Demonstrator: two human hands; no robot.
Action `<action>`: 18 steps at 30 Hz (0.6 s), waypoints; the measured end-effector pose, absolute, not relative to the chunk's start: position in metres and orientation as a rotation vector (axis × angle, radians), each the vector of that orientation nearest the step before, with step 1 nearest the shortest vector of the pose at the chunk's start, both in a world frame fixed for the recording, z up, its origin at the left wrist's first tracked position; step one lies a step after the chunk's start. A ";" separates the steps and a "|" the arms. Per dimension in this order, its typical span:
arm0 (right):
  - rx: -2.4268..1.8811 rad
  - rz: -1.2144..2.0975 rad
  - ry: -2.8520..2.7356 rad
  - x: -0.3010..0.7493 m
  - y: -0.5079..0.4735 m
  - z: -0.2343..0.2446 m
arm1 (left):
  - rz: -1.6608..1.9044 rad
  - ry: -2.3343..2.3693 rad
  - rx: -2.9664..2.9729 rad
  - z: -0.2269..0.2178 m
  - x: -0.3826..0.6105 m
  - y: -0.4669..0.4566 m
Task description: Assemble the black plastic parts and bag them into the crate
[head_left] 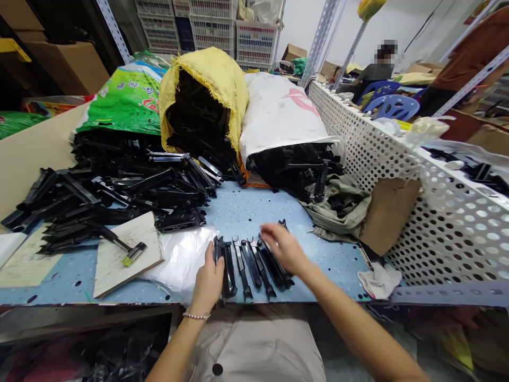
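Observation:
A row of several long black plastic parts (251, 265) lies side by side on the blue table near its front edge. My left hand (209, 278), with a beaded bracelet at the wrist, is at the row's left end. Its thumb and fingers close around the upper end of the leftmost part. My right hand (283, 246) is over the upper right end of the row, fingers stretched out to the left and slightly blurred. Whether it touches the parts beneath cannot be made out. Another black part's tip shows just behind it.
A heap of black parts (119, 191) covers the table's left. Yellow (207, 69), green (123, 101) and white sacks (282, 111) stand behind. A white board (131, 260) bearing a tool, clear plastic film (186, 260) and a perforated panel (437, 196) flank the row.

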State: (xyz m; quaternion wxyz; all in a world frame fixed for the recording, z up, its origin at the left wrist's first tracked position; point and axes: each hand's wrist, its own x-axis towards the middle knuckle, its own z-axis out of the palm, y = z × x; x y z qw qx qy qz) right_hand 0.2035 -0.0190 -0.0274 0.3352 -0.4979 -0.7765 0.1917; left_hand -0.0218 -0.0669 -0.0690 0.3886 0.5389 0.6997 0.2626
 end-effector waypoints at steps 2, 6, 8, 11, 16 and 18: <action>-1.526 0.359 -1.885 0.228 0.024 -0.009 | 0.504 1.828 1.464 -0.075 -0.017 -0.072; -1.615 0.514 -2.005 0.239 0.058 0.008 | 0.631 1.793 1.492 -0.084 0.003 -0.066; -1.549 0.686 -2.154 0.223 0.037 0.002 | 0.778 1.676 1.345 -0.089 0.011 -0.057; -1.560 0.797 -2.333 0.191 -0.017 -0.018 | 0.947 1.420 1.037 -0.092 0.017 -0.045; -1.647 0.525 -2.231 0.161 -0.083 -0.047 | 1.113 1.202 0.733 -0.080 0.021 -0.048; -1.625 0.484 -2.164 0.158 -0.092 -0.054 | 1.133 1.193 0.736 -0.073 0.023 -0.053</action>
